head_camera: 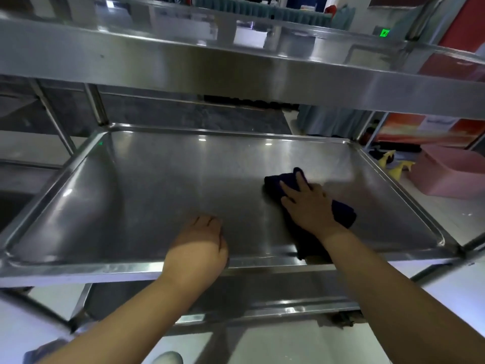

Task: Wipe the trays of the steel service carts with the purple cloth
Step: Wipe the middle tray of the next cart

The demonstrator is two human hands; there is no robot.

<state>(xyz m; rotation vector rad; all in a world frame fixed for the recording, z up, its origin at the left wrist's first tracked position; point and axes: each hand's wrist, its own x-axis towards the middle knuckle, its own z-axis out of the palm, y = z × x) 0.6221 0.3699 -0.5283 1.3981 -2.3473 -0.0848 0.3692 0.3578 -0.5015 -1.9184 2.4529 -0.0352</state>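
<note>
I take this for a canteen or catering back room: I see a tiered steel service cart (183, 74) up close, a pink plastic tub (451, 172) on the pale tiled floor (456, 222) at right, and a green exit sign (383, 32) far off.

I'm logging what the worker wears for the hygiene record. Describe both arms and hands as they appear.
Both forearms are bare up to the frame's edge, with no sleeves in view. The left hand and the right hand wear no gloves. No rings, watch or bracelets show on either wrist or on the visible fingers.
</note>
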